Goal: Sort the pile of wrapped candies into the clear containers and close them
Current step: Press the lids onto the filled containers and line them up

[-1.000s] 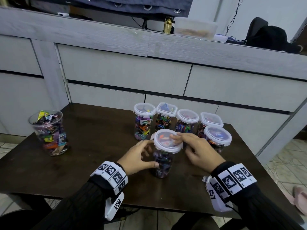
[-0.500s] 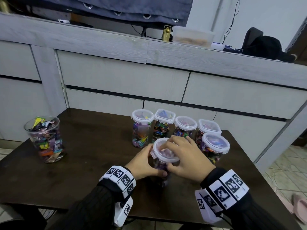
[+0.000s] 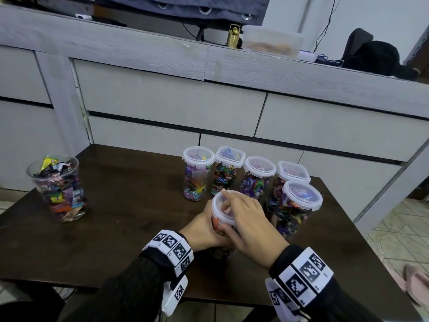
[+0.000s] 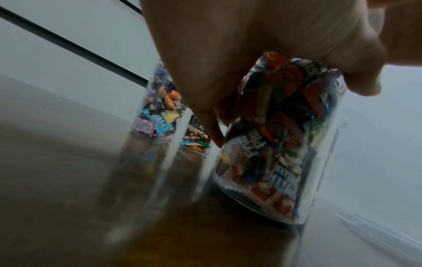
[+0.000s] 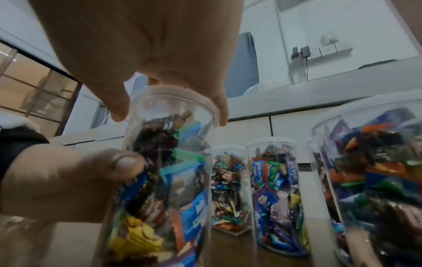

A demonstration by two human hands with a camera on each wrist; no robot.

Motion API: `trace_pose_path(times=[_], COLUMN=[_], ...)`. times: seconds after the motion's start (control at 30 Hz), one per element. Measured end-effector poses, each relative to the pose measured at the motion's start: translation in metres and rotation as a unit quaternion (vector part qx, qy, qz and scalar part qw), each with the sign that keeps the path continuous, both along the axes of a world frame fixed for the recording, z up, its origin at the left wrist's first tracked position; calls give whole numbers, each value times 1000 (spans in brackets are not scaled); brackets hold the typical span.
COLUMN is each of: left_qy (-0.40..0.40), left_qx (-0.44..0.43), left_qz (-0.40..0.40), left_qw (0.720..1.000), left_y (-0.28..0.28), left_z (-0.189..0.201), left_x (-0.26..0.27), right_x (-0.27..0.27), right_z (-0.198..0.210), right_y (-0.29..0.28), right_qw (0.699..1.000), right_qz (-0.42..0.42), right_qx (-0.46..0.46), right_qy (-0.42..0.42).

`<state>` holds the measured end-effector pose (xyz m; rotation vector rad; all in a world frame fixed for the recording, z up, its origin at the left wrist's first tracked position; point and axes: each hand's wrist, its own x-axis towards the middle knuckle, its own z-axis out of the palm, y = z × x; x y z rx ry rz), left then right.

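Five lidded jars stood closed behind the front jar; the left hand gripped its side; the right hand curled over its lid, apparently pressing it shut; an open cup far left remained unlidded.

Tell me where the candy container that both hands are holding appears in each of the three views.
Head: low centre, candy container between the left hand and the right hand, which covers its lid.
Left wrist: right of centre, standing on the table under the hand.
Right wrist: left of centre, lid under the fingers.
Shared landmark: the row of lidded containers behind it.
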<state>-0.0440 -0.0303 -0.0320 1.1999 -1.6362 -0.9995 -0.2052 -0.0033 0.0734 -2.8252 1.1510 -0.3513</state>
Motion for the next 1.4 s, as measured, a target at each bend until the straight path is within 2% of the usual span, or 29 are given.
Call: trace_pose_path(times=[0.17,0.3,0.4,0.5,0.53,0.6,0.67,0.7,0.73,0.83,0.93,1.1,1.23,1.4], left_qy=[1,-20,-1,-29,-60,-198,-386,-442,-468,-490,-493,-490,-488,-487], left_qx=[3,12,7,28,48,78,99,118,136,165,169,174,180,180], left_qz=[12,22,-9,-56,-69,-73,-49,-38,-31,-26,-17,-15,-17,-17], left_qw=[1000,999,1000,998,995,974,916,888,872,856,853,854,854,854], left_y=[-7,-3,1,4,4,5,7,8,9,13,15,15,16,17], left_z=[-3,-13,-12,-1,3,9,11,10,9,4,4,5,7,8], left_x=[-1,-1,2,12,16,23,28,29,30,29,28,27,26,26], right_x=[3,10,10,3,2,-2,-6,-9,-14,-34,-63,-123,-165,-198], right_z=[2,-6,-12,-17,-19,-19,-18,-16,-11,15,52,97,98,81], right_y=[-5,0,4,4,4,4,5,6,7,6,0,-19,-35,-51], right_qw=[998,997,994,996,996,997,997,997,997,991,976,948,931,893], right_qz=[-2,-70,-108,-87,-75,-56,-42,-38,-36,-42,-71,-160,-250,-318], right_qx=[28,-3,-2,5,5,6,4,-3,-14,-43,-82,-167,-189,-190], right_qy=[-60,-13,-16,-30,-42,-59,-67,-69,-72,-119,-189,-218,-188,-256])
